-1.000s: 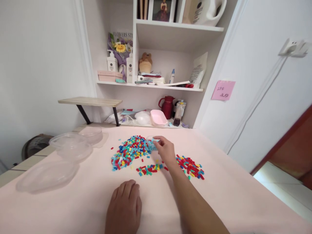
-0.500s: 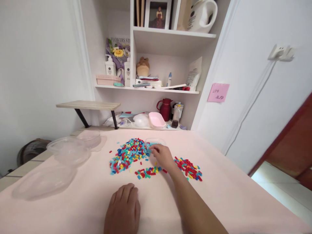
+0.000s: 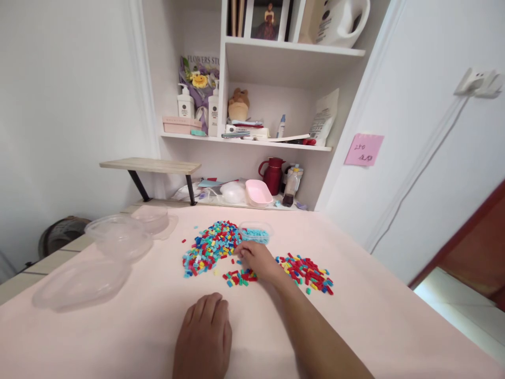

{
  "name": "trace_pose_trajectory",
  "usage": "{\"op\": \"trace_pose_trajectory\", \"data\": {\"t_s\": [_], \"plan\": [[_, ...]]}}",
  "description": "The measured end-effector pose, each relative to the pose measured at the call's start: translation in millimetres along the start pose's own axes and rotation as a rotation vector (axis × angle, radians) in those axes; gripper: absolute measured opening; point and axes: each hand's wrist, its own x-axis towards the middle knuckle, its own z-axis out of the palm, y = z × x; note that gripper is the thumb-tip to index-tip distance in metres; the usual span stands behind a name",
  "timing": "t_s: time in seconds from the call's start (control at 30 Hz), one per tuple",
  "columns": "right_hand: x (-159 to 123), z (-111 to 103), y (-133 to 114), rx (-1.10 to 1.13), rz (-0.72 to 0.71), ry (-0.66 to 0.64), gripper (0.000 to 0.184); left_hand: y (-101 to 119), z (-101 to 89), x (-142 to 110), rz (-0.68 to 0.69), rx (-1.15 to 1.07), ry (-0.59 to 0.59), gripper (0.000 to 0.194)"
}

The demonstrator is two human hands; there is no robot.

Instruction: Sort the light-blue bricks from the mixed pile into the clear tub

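My right hand point(image 3: 258, 260) reaches to the right edge of a big pile of small coloured bricks point(image 3: 213, 245). Its thumb and fingertips are drawn together there, and whatever they pinch is too small to make out. Just behind it stands a clear plastic tub point(image 3: 256, 226) with light blue bricks inside. Part of a small mixed group of bricks point(image 3: 238, 278) shows left of the wrist. A mostly red pile point(image 3: 307, 271) lies right of the forearm. My left hand point(image 3: 205, 334) rests palm down on the pink tabletop point(image 3: 150, 337), fingers flat, holding nothing.
Several clear plastic containers point(image 3: 124, 239) and a clear lid-like piece point(image 3: 82, 284) lie on the left. At the back are a pink tray point(image 3: 259, 192), a red jug point(image 3: 273, 176) and a bottle of dark liquid point(image 3: 291, 187). A small wooden shelf point(image 3: 150, 165) juts out at back left.
My right hand has come down from above the clear tub to the edge of the big pile, uncovering the light blue bricks. My left hand stays put. The view has shifted slightly.
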Motion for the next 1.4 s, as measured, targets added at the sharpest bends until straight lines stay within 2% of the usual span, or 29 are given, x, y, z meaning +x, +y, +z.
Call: {"op": "trace_pose_trajectory", "data": {"t_s": [0.1, 0.23, 0.4, 0.5, 0.63, 0.8, 0.87, 1.0, 1.2, 1.3, 1.4], "plan": [[-0.3, 0.4, -0.6, -0.067, 0.0, 0.017, 0.031, -0.2, 1.1, -1.2, -0.001, 0.002, 0.003, 0.025], [-4.3, 1.4, -10.8, -0.072, -0.1, -0.055, 0.024, 0.0, 2.1, -2.0, -0.01, -0.001, -0.011, 0.025], [-9.2, 11.2, -26.1, -0.048, -0.201, -0.069, 0.013, 0.7, 0.4, -0.6, -0.007, -0.006, -0.016, 0.025], [-11.2, 18.6, -31.7, -0.086, -0.283, -0.069, 0.017, 1.2, -0.7, 0.0, -0.013, -0.009, -0.013, 0.025], [-13.4, 28.3, -38.2, -0.208, -0.327, -0.06, 0.026, 1.7, -1.0, 0.2, -0.036, -0.03, -0.018, 0.025], [-15.5, 39.3, -46.0, -0.425, -0.342, 0.008, 0.012, 1.3, -0.2, 0.8, -0.034, -0.028, -0.037, 0.026], [-16.2, 38.7, -45.3, -0.498, -0.357, 0.02, 0.012, 1.2, 0.2, 1.2, -0.04, -0.024, -0.047, 0.026], [-18.8, 21.9, -30.4, -0.611, -0.344, 0.007, 0.015, 1.3, 1.1, 1.2, -0.041, -0.017, -0.041, 0.026], [-34.5, -29.0, 9.5, -0.783, -0.232, -0.047, 0.021, -3.9, 3.0, -2.6, 0.002, 0.016, -0.047, 0.026], [-46.8, -50.1, 23.6, -0.783, -0.208, -0.064, 0.023, -7.2, 5.0, -5.1, 0.04, 0.027, -0.052, 0.027], [-55.9, -61.5, 32.5, -0.752, -0.13, -0.02, 0.025, -8.3, 7.5, -6.8, 0.043, 0.039, -0.026, 0.026]]}}
